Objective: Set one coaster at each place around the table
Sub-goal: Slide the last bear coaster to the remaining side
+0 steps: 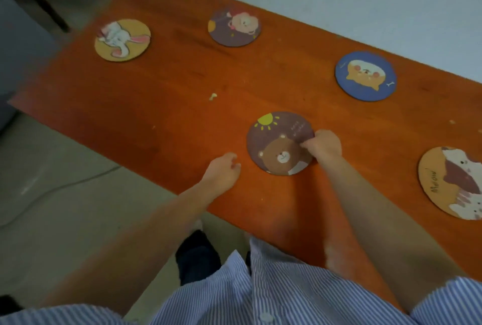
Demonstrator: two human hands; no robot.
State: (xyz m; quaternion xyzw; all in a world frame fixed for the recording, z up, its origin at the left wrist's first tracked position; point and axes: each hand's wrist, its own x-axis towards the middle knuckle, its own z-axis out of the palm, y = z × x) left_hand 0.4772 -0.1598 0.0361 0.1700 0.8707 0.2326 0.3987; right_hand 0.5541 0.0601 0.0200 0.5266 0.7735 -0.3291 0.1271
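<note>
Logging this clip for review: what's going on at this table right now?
A person is laying round coasters on an orange table. The right hand pinches the edge of the bear coaster at the near side; the left hand is loosely curled beside it, holding nothing. Four other coasters already lie spread around the table.

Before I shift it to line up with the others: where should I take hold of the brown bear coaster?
At its rim, from the right. The bear coaster lies flat on the table, so only the thin edge offers a pinch. The right hand already has its fingers on the right edge; the left hand is beside it, apart. Sliding it toward the table edge may help lift it.
</note>
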